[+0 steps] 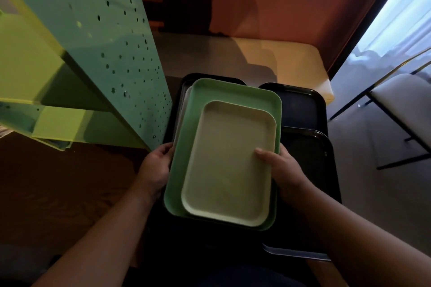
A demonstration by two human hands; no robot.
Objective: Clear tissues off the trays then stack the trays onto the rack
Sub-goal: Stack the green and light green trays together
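Head view: I have the left hand (156, 168) curled round the left rim of the green tray (210, 98), fingers under it and out of sight. The right hand (282, 168) takes the opposite rim, its thumb pressed flat on the cream tray (226, 170) that sits nested inside the green one. So both grips are closed on the same pair. I see no tissues on either, so I judge the clearing done for these and the stacking step in hand.

Under the pair lies a paler tray and dark trays (300, 109) spread over the worktop's near right part; I cannot tell whether the pair is lifted clear of them.

The rack (109, 37), green and perforated, stands at the worktop's left edge, just beside the left hand. Next I would lift the pair level, swing left and slide it onto a shelf, minding the upright panel.
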